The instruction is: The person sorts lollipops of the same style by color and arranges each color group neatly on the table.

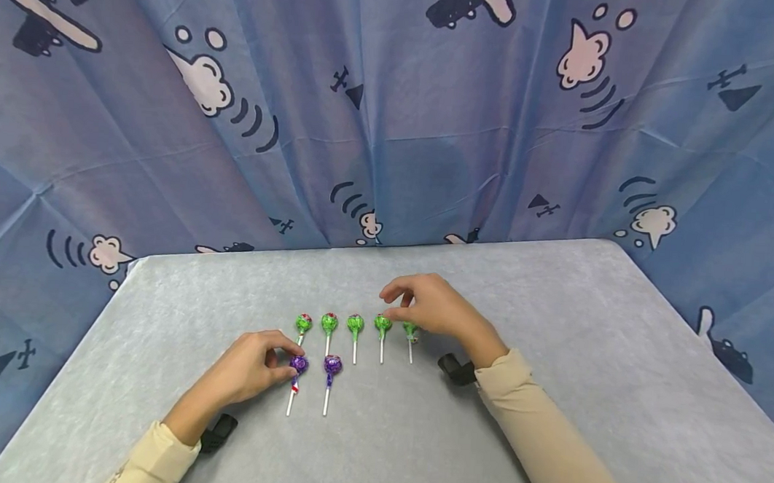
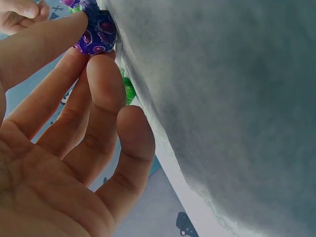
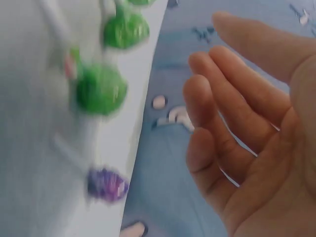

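A row of several green-wrapped lollipops [image 1: 355,323] lies on the cloth, sticks toward the front. Below its left end are two purple-wrapped lollipops, one of them [image 1: 332,365] lying free. The left hand [image 1: 257,366] pinches the head of the other purple lollipop [image 2: 101,32] between thumb and fingers. Over the right end of the green row hovers the right hand [image 1: 431,303], its thumb and fingers apart with nothing between them. That hand partly covers the rightmost green lollipop [image 1: 411,330]. In the right wrist view a purple lollipop [image 3: 107,185] lies beyond the blurred green ones.
A pale grey cloth [image 1: 554,301] covers the table. Behind its far edge hangs a blue patterned curtain [image 1: 423,178]. Black wrist devices show at the left wrist [image 1: 219,432] and the right wrist [image 1: 457,370].
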The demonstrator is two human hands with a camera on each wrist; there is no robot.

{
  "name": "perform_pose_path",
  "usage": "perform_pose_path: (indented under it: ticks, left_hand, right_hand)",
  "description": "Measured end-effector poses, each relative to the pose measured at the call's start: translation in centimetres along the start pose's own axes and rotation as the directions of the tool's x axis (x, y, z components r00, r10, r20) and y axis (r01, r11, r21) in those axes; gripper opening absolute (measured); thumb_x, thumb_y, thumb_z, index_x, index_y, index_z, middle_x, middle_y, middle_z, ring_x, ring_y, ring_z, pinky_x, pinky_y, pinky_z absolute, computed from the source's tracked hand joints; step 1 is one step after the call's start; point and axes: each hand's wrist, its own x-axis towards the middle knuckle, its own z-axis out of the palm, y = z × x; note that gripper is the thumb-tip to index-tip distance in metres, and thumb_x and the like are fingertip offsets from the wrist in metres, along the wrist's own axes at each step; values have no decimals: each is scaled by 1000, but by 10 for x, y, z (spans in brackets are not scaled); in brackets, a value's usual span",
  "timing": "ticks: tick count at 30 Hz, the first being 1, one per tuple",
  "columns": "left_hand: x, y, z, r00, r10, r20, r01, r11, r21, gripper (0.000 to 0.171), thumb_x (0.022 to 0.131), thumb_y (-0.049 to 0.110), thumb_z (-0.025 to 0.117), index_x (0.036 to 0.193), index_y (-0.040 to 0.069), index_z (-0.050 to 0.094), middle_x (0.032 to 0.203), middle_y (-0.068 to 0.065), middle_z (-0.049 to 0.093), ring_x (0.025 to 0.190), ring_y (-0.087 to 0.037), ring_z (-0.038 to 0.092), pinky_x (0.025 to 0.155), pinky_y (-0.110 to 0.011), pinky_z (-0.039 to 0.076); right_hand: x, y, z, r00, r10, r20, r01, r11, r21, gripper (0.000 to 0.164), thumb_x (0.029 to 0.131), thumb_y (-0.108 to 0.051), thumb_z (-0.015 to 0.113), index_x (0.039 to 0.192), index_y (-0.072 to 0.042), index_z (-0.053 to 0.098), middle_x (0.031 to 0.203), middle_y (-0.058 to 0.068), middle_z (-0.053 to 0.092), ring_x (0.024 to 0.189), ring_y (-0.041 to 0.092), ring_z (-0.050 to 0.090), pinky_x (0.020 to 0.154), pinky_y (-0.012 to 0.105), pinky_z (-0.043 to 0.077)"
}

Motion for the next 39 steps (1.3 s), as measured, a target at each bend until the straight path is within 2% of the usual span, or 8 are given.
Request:
perform_pose_path:
  ticks: [5, 18, 28, 39]
  left_hand:
    - [-1, 1, -1, 1000, 3, 1, -3, 1000, 0, 22, 78, 13, 83, 99, 17, 78, 76, 10, 61, 62, 0, 45, 56, -21, 39]
    - [0, 2, -1, 1000, 9, 1, -9, 1000, 3, 21, 78, 13, 83, 99, 17, 78, 78, 8, 63, 63, 0, 45, 57, -21, 39]
    - [0, 2, 0, 1000, 6, 0, -6, 1000, 0, 21, 78, 13, 83, 99, 17, 78, 78, 9, 62, 63, -1, 45, 56, -21, 39]
    - [0, 2, -1, 1000, 4, 4, -4, 1000, 0, 21, 79, 12, 83, 99, 16, 78, 78, 9, 62, 63, 0, 45, 56, -21, 39]
  right_hand:
    - [-4, 20, -15, 998, 43, -51, -42, 999, 21, 35, 89, -26, 75, 121, -12, 71, 112, 4, 73, 91, 15, 63, 71, 29, 48]
    - [-10, 66, -33, 984, 111, -138, -99, 991, 88, 35, 89, -23, 75, 120, -8, 70, 115, 9, 72, 101, 23, 64, 76, 31, 47]
    - [-9, 80, -29, 987, 108, -122, -96, 991, 96, 34, 88, -20, 75, 119, -6, 71, 114, 12, 73, 92, 22, 66, 73, 29, 48]
    - [-10, 76, -28, 992, 123, -35, -121, 991, 60, 33, 92, -24, 72, 122, -9, 71, 114, 7, 73, 94, 21, 66, 71, 29, 48]
